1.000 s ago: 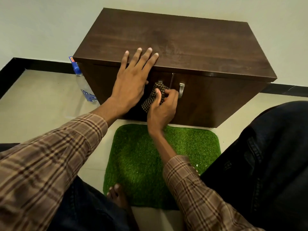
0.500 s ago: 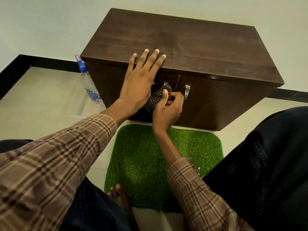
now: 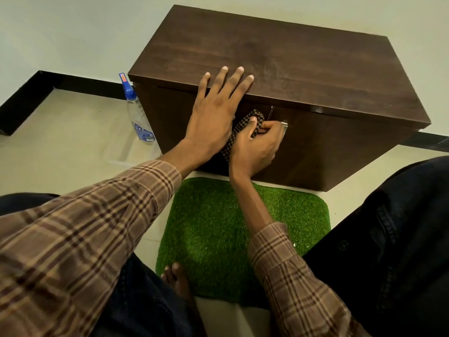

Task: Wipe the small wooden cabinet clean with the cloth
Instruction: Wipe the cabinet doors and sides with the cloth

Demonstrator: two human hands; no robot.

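The small dark wooden cabinet (image 3: 303, 64) stands against the wall, its two doors facing me. My left hand (image 3: 216, 110) lies flat with straight fingers over the front edge of the top. My right hand (image 3: 255, 148) grips a brown checked cloth (image 3: 245, 125) bunched against the door front, near the gap between the doors. A metal door handle (image 3: 284, 127) shows just past my right fingers; the left door's handle is hidden behind the cloth and hand.
A clear spray bottle with a blue top (image 3: 138, 115) stands on the floor at the cabinet's left side. A green grass mat (image 3: 218, 227) lies in front of the cabinet. My bare toes (image 3: 176, 276) and dark trouser legs flank it.
My right hand with the cloth has shifted slightly right and up along the door front toward the metal handle. The left hand stays flat on the top edge. The view has drifted.
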